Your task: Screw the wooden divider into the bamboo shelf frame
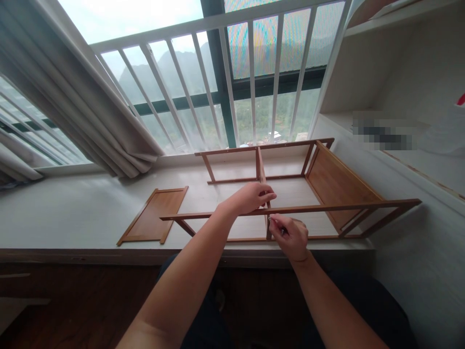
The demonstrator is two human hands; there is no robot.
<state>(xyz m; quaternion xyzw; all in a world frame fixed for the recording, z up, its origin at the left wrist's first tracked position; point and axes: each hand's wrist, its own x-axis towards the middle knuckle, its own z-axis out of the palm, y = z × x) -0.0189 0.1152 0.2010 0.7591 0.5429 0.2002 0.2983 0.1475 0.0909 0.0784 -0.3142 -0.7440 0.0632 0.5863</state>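
Window ledge ahead carries the bamboo rack frame (327, 194), its long rails running 9 to 3 o'clock. Your left hand (250, 198) pinches the middle upright (262, 182); your right hand (290, 236), at 5 o'clock from it, grasps a small tool (276, 224).

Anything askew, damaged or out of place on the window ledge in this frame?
Nothing looks damaged. The wooden frame lies on its side on the ledge, half built, with one loose panel flat beside it. Left hand grips the middle upright; right hand holds a small tool.
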